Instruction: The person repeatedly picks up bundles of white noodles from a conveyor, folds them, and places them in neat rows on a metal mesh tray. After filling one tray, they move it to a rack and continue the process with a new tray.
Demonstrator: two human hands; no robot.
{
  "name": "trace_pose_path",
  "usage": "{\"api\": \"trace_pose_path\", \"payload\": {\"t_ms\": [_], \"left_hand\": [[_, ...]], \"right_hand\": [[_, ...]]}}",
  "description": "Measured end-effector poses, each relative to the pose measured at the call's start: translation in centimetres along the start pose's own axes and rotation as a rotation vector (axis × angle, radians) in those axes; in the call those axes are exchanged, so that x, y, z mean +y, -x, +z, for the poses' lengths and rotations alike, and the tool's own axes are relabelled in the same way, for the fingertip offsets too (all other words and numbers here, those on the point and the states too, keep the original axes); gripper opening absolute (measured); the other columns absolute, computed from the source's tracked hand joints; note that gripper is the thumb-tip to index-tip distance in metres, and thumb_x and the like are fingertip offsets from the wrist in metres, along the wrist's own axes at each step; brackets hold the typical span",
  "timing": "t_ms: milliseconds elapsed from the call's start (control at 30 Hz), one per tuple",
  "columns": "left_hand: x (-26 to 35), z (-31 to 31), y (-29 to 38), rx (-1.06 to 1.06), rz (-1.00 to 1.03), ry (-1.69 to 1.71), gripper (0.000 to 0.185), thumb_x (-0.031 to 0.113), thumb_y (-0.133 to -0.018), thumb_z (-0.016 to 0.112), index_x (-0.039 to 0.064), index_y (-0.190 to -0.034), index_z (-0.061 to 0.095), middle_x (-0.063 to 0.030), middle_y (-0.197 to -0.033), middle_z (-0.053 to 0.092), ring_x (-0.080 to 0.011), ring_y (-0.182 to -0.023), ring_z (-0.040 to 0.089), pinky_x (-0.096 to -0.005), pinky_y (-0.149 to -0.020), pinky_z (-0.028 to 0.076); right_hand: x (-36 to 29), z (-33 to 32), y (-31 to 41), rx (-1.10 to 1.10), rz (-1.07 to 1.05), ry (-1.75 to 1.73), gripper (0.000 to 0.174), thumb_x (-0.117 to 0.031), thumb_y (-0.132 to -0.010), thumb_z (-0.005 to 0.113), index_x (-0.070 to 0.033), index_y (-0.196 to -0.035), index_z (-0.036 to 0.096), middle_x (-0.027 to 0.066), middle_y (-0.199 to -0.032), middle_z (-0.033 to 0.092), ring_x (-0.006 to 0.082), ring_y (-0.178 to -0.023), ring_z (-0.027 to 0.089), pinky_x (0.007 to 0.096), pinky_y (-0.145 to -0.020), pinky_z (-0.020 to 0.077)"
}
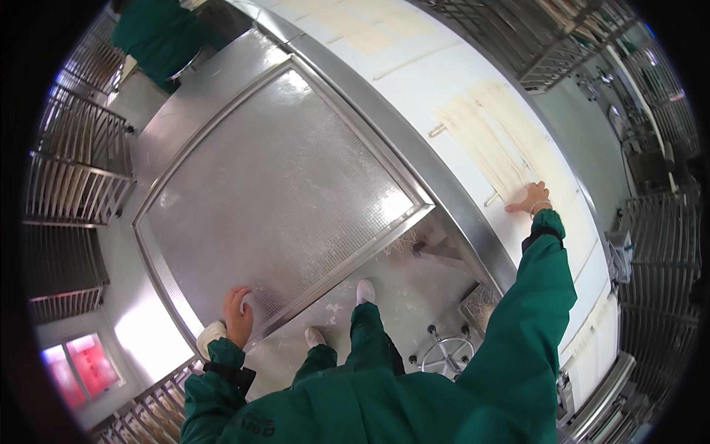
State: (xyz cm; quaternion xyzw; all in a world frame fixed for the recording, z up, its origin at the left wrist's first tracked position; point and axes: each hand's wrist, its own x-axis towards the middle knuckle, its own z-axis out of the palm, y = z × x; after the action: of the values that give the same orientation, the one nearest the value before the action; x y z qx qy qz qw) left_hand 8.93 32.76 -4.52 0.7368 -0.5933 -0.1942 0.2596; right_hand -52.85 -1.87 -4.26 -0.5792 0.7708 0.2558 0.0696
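Note:
My right hand (530, 201) rests at the near end of a sheet of thin pale noodle strands (480, 147) on the white conveyor belt (421, 105). Its fingers are spread, with the thumb close to the end of a thin rod (491, 198). Another rod end (437, 130) sticks out at the far end of the strands. My left hand (238, 319) is over the near left corner of a metal-framed mesh tray (277, 177), fingers loosely curved and nothing visible between them. Beside that wrist is a rounded whitish bundle (211, 336), partly hidden by my sleeve.
More noodle sheets (366, 28) lie farther up the belt and near its lower end (593, 344). A person in green (158, 39) is at the far left. Metal racks (77, 161) line both sides. A wheeled stool base (444, 355) and a scrap-filled bin (478, 305) stand by my legs.

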Motion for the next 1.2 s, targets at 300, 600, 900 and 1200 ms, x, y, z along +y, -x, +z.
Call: {"api": "trace_pose_path", "payload": {"t_ms": [300,600,900,1200], "left_hand": [[0.6,0.2,1.3,0.029,-0.136,0.114,0.031,-0.009,-0.068,0.049,0.003,-0.095,0.059,-0.0151,-0.095,0.058,-0.0341,-0.089,0.056,-0.0366,-0.076,0.046],[-1.1,-0.5,1.4,0.020,-0.065,0.215,0.030,0.010,-0.071,0.060,0.006,-0.101,0.060,-0.0156,-0.100,0.060,-0.0340,-0.093,0.057,-0.0389,-0.081,0.046],[9.2,-1.7,-4.6,0.171,0.383,0.159,0.112,0.046,-0.062,0.075,-0.010,-0.137,0.013,-0.0274,-0.142,0.017,-0.0410,-0.131,0.021,-0.0481,-0.109,0.016],[-7.0,-8.4,1.7,0.146,0.028,0.046,0.043,0.007,-0.068,0.063,0.006,-0.110,0.052,-0.0128,-0.090,0.058,-0.0314,-0.090,0.056,-0.0417,-0.084,0.044]], "right_hand": [[-8.7,-0.3,-4.2,0.363,-0.218,-0.026,0.044,-0.033,-0.064,0.065,0.000,-0.094,0.065,0.0166,-0.091,0.060,0.0303,-0.091,0.057,0.0404,-0.074,0.0483],[-16.3,-12.2,7.0,-0.111,-0.511,-1.020,0.022,-0.005,-0.067,0.056,0.006,-0.086,0.055,0.0111,-0.063,0.058,0.0153,-0.039,0.050,0.0291,-0.036,0.0403],[-28.9,-20.1,31.3,-0.244,-0.789,-1.050,0.055,0.000,-0.069,0.056,0.002,-0.123,0.045,0.0065,-0.070,0.057,0.0123,-0.038,0.047,0.0252,-0.036,0.0417],[-41.5,-13.3,48.5,-0.615,-0.812,-1.536,0.047,0.001,-0.075,0.050,0.001,-0.122,0.048,0.0062,-0.072,0.053,0.0116,-0.047,0.047,0.0302,-0.051,0.0468]]}}
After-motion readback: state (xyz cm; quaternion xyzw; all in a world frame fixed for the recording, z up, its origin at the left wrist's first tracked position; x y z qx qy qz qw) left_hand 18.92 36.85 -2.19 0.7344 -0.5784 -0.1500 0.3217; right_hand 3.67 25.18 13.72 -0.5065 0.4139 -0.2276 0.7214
